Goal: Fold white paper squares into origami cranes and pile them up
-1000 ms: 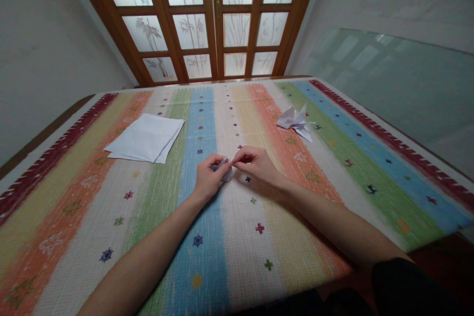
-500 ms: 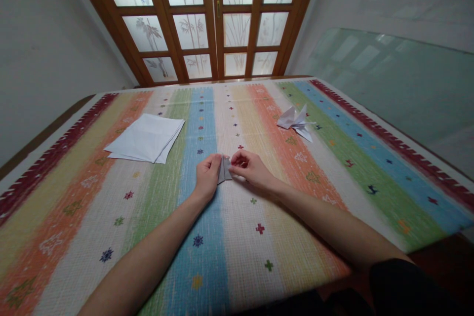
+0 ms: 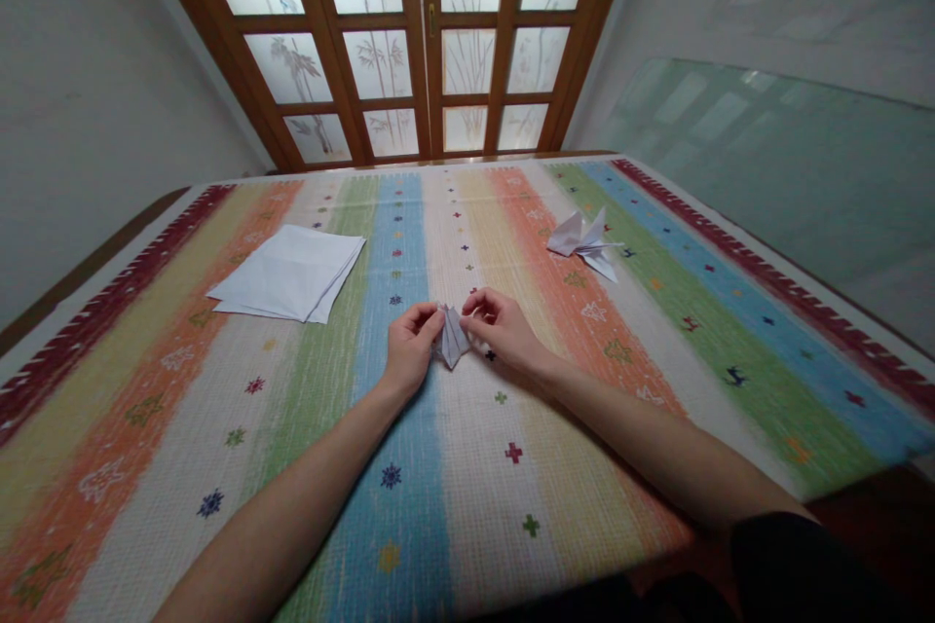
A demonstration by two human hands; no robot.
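Head view: left hand (image 3: 411,343) and right hand (image 3: 503,326) pinch folded paper (image 3: 453,343) mid-frame, long axis running vertically, pointed tip toward frame bottom.

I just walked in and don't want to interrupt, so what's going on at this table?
A person is handling a small, folded piece of white paper above a multicoloured striped tablecloth. The left hand pinches it, and the right hand has its fingertips at the paper's right edge; whether they grip it is hard to tell. Farther off to the left lie flat white paper sheets, overlapping. Farther off to the right rests a pointed, folded white paper figure.
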